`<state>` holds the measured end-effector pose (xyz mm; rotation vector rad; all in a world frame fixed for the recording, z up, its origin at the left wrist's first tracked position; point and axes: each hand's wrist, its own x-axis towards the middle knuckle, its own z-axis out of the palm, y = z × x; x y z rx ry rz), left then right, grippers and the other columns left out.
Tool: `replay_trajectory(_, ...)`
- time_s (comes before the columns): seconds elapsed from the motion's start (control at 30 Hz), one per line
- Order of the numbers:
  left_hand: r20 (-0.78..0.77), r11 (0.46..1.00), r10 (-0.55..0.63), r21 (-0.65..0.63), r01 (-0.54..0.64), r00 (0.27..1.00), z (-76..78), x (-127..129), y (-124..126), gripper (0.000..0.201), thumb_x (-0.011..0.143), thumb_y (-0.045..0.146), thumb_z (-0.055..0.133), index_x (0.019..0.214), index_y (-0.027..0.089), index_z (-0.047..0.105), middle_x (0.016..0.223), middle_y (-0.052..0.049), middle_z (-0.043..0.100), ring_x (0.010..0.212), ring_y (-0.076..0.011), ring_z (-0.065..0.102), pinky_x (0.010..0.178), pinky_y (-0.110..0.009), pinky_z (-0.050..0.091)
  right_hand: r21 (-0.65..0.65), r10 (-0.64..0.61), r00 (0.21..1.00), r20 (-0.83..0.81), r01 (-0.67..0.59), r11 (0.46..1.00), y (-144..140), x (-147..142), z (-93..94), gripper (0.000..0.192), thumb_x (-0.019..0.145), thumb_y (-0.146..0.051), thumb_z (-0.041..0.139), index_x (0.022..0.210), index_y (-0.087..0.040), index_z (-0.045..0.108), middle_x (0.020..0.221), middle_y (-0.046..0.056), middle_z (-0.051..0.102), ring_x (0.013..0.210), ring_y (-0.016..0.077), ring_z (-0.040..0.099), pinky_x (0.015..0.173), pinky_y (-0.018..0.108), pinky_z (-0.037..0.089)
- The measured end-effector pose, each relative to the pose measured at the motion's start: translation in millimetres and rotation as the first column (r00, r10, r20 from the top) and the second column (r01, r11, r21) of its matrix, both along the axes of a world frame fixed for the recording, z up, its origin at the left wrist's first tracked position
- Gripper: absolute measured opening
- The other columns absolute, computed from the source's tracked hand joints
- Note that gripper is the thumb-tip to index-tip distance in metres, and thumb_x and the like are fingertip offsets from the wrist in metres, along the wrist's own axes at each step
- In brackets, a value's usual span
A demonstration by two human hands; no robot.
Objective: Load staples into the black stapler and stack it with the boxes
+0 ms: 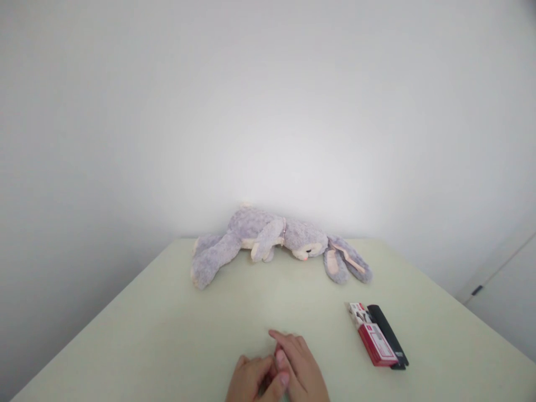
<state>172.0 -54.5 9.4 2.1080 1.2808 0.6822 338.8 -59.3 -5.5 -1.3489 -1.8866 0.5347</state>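
At the near edge of the view, my left hand point(252, 379) and my right hand point(299, 365) are drawn together over the table. The left hand has its fingers curled in and its thumb laid toward the right hand. On the right hand the index finger points out to the left, while the thumb and other fingers are bent in against the left fingers. A small dark reddish patch shows between the hands; what it is, if they hold anything, I cannot make out.
A pale purple plush rabbit point(255, 226) lies on its side along the wall at the table's back. To the right of my hands are a red and white box point(377, 345), a small white packet point(359, 314) and a long black object point(387, 332), on the pale green table point(146, 329).
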Motion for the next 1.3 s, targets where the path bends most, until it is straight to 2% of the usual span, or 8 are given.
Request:
replay_trajectory(0.07,0.039,0.998,-0.033,-0.045,0.034,0.999,-3.6,13.2,0.0,0.059,0.094,0.067,0.044,0.071,0.021,0.072,0.068,-0.002,0.072,0.065,-0.0179,0.060,0.077,-0.032,0.046,0.048,0.075,0.991,0.110,-0.080,0.996,1.6,0.1,1.0,0.050,0.103,-0.050,0.042,0.150,-0.037,0.048,0.127,0.004,0.072,0.122,0.0261,0.062,0.100,0.041,0.052)
replay_trajectory(0.2,0.073,0.984,0.139,-0.124,-0.129,0.988,-12.0,26.7,-0.1,0.063,0.095,0.065,0.040,0.071,0.019,0.075,0.068,-0.008,0.072,0.068,-0.0212,0.061,0.069,-0.031,0.045,0.006,0.092,0.972,0.216,-0.095,0.995,4.5,2.2,-0.9,0.051,0.105,-0.045,0.042,0.156,-0.043,0.036,0.147,-0.002,0.060,0.145,0.0278,0.045,0.118,0.052,0.040)
replay_trajectory(0.47,0.128,0.979,0.182,-0.120,-0.167,0.975,-15.3,26.9,-4.7,0.069,0.098,0.062,0.030,0.077,0.016,0.076,0.075,-0.013,0.074,0.071,-0.0223,0.064,0.069,-0.032,0.047,-0.117,0.212,0.952,0.221,-0.190,0.975,4.6,3.5,5.7,0.049,0.108,-0.043,0.036,0.156,-0.043,0.034,0.157,-0.005,0.046,0.151,0.0284,0.034,0.122,0.060,0.030)
replay_trajectory(0.83,0.071,0.980,0.192,-0.055,-0.189,0.979,-21.9,28.7,-4.1,0.064,0.100,0.057,0.031,0.076,0.018,0.076,0.074,-0.013,0.074,0.072,-0.0237,0.065,0.067,-0.033,0.049,-0.117,0.237,0.957,0.167,-0.220,0.969,4.3,4.8,10.3,0.047,0.108,-0.039,0.036,0.154,-0.040,0.040,0.155,-0.003,0.048,0.150,0.0265,0.034,0.123,0.061,0.028)
replay_trajectory(0.93,0.079,0.988,0.154,-0.025,-0.152,0.985,-22.0,25.8,-1.9,0.067,0.102,0.056,0.027,0.073,0.021,0.075,0.074,-0.012,0.075,0.074,-0.0240,0.067,0.078,-0.035,0.052,-0.125,0.242,0.954,0.175,-0.222,0.967,5.3,7.4,7.2,0.046,0.108,-0.039,0.034,0.154,-0.039,0.041,0.155,-0.002,0.048,0.150,0.0257,0.035,0.123,0.061,0.029)
replay_trajectory(1.1,-0.042,0.957,0.231,0.190,-0.219,0.972,-30.4,-1.4,11.3,0.050,0.102,0.050,0.033,0.112,0.024,0.075,0.120,-0.012,0.075,0.114,-0.0279,0.067,0.102,-0.045,0.051,-0.042,0.005,0.951,0.310,0.009,0.999,6.4,15.6,-20.4,0.051,0.104,-0.036,0.041,0.155,-0.031,0.042,0.158,0.001,0.041,0.149,0.0346,0.035,0.118,0.065,0.036)
replay_trajectory(1.2,-0.212,0.920,0.313,0.309,-0.240,0.926,-42.1,-20.9,19.7,0.052,0.100,0.046,0.042,0.144,0.024,0.057,0.153,-0.009,0.054,0.141,-0.0300,0.049,0.116,-0.052,0.042,0.060,-0.152,0.912,0.381,0.140,0.988,5.8,19.9,-45.6,0.064,0.097,-0.039,0.053,0.158,-0.038,0.032,0.161,0.000,0.033,0.147,0.0422,0.035,0.113,0.073,0.038)
replay_trajectory(1.3,-0.374,0.936,0.278,0.311,-0.162,0.885,-50.9,-30.7,23.2,0.059,0.100,0.049,0.041,0.155,0.028,0.040,0.164,-0.005,0.034,0.151,-0.0315,0.035,0.121,-0.057,0.033,0.141,-0.233,0.891,0.390,0.192,0.971,4.5,21.5,-61.4,0.074,0.095,-0.040,0.056,0.159,-0.045,0.018,0.161,-0.003,0.030,0.145,0.0446,0.037,0.110,0.077,0.038)
